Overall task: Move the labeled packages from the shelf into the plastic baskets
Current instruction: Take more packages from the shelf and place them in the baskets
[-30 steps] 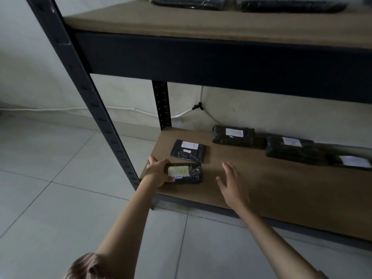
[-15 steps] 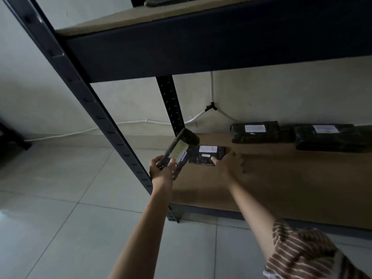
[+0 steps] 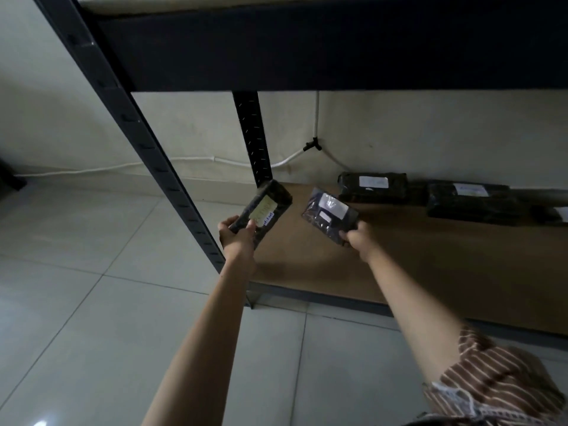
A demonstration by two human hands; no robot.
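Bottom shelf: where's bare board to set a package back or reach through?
Bare: the shelf board, from the front edge to the back row, right of the left hand and right hand. Crowded: back wall, where the packages lie side by side.
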